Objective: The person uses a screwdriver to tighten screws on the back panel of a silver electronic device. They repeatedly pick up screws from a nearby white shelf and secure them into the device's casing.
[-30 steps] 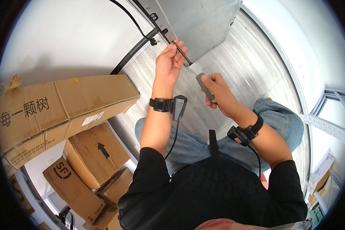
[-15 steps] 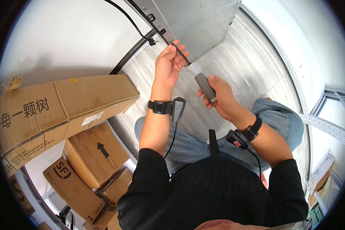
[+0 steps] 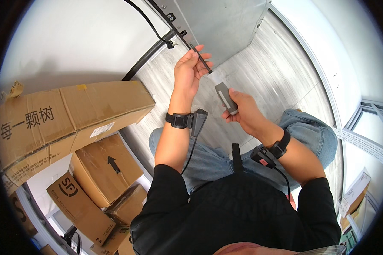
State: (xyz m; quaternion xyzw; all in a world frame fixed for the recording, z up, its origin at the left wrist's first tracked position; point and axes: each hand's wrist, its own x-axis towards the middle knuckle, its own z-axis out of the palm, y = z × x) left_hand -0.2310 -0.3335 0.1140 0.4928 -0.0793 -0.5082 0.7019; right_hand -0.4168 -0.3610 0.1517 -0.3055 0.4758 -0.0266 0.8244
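Note:
A screwdriver with a grey handle, a pale translucent collar and a dark shaft slants across the middle. My right hand is closed round the handle, thumb lying along its side. Thumb and forefinger of my left hand pinch the shaft close to its tip, while the other fingers stretch out behind it. Just beyond the tip is the lower edge of a grey metal cabinet; whether the tip touches it I cannot tell.
A black power plug hangs on its cord left of the cabinet. A long cardboard box lies at the left, with several cartons below it. White metal shelving stands at the right. Pale wood-look floor lies beneath my hands.
The screwdriver's handle has turned in my right hand, so that a light stripe now shows on it. Both hands stay almost where they were.

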